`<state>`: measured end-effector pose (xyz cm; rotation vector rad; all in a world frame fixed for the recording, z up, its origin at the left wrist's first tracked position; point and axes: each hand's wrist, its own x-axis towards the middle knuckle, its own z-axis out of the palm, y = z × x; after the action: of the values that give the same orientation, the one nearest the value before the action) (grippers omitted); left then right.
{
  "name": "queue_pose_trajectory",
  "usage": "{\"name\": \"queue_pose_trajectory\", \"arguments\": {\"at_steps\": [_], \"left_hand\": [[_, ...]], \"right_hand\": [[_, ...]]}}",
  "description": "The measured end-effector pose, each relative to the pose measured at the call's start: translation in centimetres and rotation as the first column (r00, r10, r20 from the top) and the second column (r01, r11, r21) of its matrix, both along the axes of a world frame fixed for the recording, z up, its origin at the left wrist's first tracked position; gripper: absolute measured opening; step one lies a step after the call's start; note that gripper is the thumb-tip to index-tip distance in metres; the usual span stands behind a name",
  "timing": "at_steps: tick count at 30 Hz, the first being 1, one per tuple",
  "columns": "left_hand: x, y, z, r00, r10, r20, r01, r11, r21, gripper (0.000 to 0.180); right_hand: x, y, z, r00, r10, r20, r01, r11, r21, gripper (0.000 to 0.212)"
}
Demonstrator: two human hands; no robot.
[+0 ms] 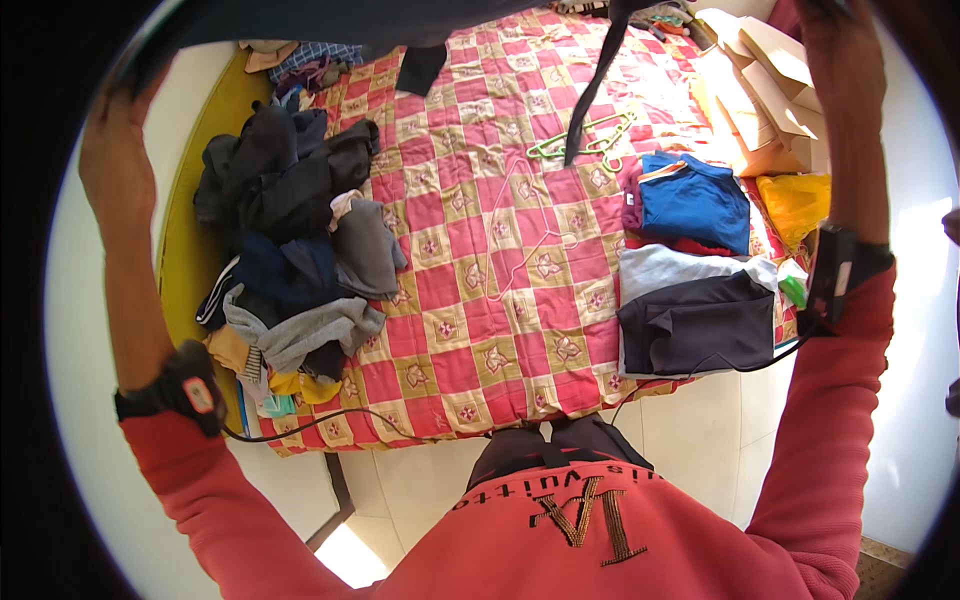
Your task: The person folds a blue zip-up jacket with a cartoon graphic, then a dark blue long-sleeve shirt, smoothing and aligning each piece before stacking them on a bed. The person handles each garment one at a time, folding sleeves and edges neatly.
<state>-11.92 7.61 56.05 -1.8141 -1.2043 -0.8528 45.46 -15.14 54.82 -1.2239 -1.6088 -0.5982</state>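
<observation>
A dark garment (330,22) is held up high and stretches along the top edge of the view, mostly cut off by it. My left hand (120,150) is raised at the upper left, its fingers closed on the garment's edge. At the upper right, my right hand (843,60) is raised to a similar height and closed at the garment's other side; its fingertips are partly out of view. From the cloth a thin dark strip (598,85) dangles over the bed, beside a green hanger (590,143). A pink hanger (520,265) lies flat nearer to me.
A checked red and beige bedspread (440,270) covers the bed. Crumpled clothes (285,170) are heaped along its left side. Folded clothes (700,315) and a blue folded garment (695,205) lie at right, near a yellow bag (795,208) and an open cardboard box (770,90).
</observation>
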Motion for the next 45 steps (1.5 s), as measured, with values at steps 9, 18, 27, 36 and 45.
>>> {"name": "queue_pose_trajectory", "arguments": {"at_steps": [9,18,27,36,45], "left_hand": [[2.4,-14.5,-27.7,0.605,0.093,0.791,0.647,0.521,-0.557,0.041],[-4.3,-27.5,-49.0,0.726,0.436,0.532,0.556,0.082,-0.827,0.044],[-6.9,-33.0,-51.2,0.874,0.199,0.443,0.448,0.021,-0.894,0.044],[-8.2,-39.2,-50.8,0.86,0.392,0.325,0.427,-0.207,-0.88,0.044],[-6.9,-37.9,-50.9,0.977,0.211,0.041,0.131,-0.431,-0.893,0.046]], "right_hand": [[-8.2,-7.5,-30.9,0.312,-0.126,-0.942,-0.426,0.867,-0.258,0.047],[-16.1,-22.6,-51.0,0.158,-0.725,-0.67,-0.46,0.547,-0.7,0.061],[-17.7,-28.7,-52.3,0.379,-0.704,-0.601,-0.365,0.483,-0.796,0.06],[-18.2,-33.8,-52.1,0.641,-0.667,-0.38,-0.306,0.232,-0.923,0.064],[-17.9,-33.0,-52.5,0.787,-0.529,-0.318,-0.362,0.021,-0.932,0.063]]}}
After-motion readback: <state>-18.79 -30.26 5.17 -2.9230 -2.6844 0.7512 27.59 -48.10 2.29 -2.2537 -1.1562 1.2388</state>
